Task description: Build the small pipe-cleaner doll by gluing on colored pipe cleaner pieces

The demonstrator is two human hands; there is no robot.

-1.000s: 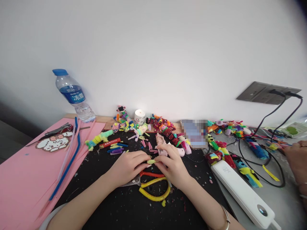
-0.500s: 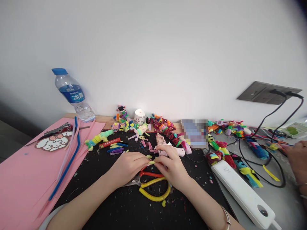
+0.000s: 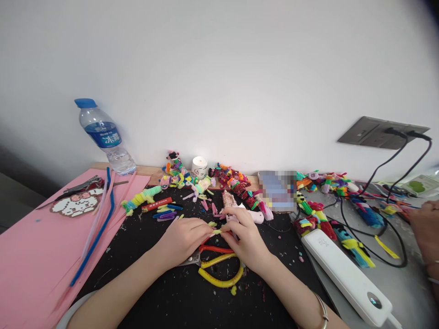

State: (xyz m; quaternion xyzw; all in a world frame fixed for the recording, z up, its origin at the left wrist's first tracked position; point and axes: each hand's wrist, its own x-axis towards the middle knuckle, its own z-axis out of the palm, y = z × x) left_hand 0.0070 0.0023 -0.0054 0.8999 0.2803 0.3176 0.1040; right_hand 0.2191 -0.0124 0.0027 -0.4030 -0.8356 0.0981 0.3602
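Note:
My left hand and my right hand meet over the black mat. Between their fingertips is a short yellow-green piece of pipe cleaner, pinched at both ends. Just below lie scissors with yellow and red handles; their blades are partly hidden under my left hand. Beyond my left hand is a small pile of cut blue, purple and yellow pipe cleaner pieces. A pink tool, partly covered, lies behind my right hand.
Finished pipe cleaner figures line the wall beside a white candle cup. At left, a water bottle stands by pink sheets. A white power bank, black cables and another person's hand are at right.
Both hands stay in nearly the same place, still pinching the yellow-green piece. The view has shifted very slightly.

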